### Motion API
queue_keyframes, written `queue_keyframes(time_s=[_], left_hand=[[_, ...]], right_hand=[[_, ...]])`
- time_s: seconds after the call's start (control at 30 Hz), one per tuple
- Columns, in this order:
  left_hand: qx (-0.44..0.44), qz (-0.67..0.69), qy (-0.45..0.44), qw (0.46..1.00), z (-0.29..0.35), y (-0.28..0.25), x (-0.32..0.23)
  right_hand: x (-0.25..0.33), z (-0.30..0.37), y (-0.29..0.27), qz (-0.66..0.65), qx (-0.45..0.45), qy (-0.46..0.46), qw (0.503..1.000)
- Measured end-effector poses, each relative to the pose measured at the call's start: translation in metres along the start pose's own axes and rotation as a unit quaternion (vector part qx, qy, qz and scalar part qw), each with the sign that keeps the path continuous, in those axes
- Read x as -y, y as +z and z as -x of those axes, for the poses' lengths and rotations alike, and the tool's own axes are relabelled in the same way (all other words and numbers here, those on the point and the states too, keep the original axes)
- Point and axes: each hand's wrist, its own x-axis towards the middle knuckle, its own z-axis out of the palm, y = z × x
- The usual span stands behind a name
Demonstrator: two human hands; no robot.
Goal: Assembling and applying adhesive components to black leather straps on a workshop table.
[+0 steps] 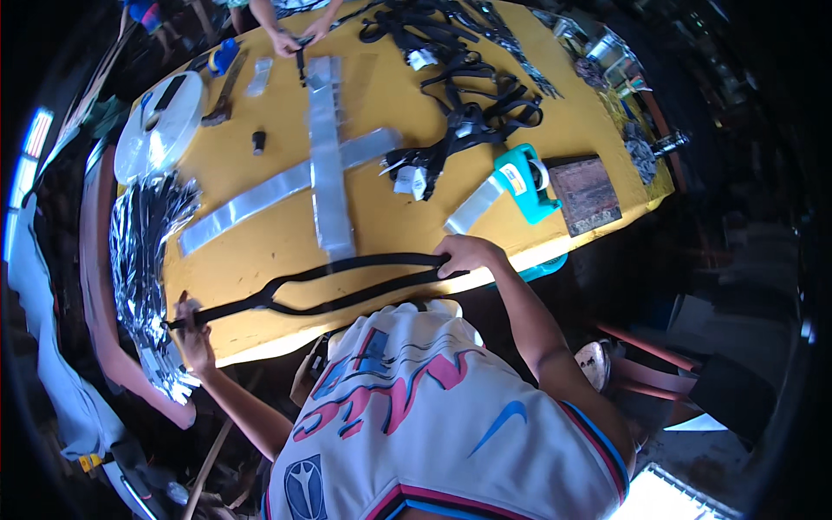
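The left hand (196, 338) pinches one end of a long black strap (234, 308), but that hand is a bit blurry. The right hand (469, 254) has its fingers closed on the other end, where the strap makes a long loop. The strap stretches between the two hands, over the near side of the yellow table (399, 217). Past it, two shiny clear strips (327, 191) cross each other. Near the right hand is a green tape holder (523, 192), just beside a dark flat block (587, 195). At the far side, another person's hands (286, 43) hold a small black strap (302, 66)
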Motion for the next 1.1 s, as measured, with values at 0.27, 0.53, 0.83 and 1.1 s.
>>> queue_keyframes(time_s=[0.27, 0.53, 0.83, 1.1], left_hand=[[-0.041, 0.327, -0.366, 0.87, -0.016, 0.033, 0.005], [-0.148, 0.279, -0.361, 0.878, 0.01, 0.018, 0.086], [-0.208, -0.202, -0.158, 0.944, 0.007, 0.07, 0.062], [0.113, -0.256, -0.124, 0.952, 0.041, 0.14, 0.015]], right_hand=[[0.013, -0.003, 0.016, -0.061, 0.001, 0.073, 0.995], [0.007, -0.056, 0.035, -0.115, 0.013, 0.075, 0.99], [0.008, -0.061, 0.032, -0.076, -0.041, 0.072, 0.994], [0.008, -0.056, 0.027, 0.101, -0.108, 0.202, 0.968]])
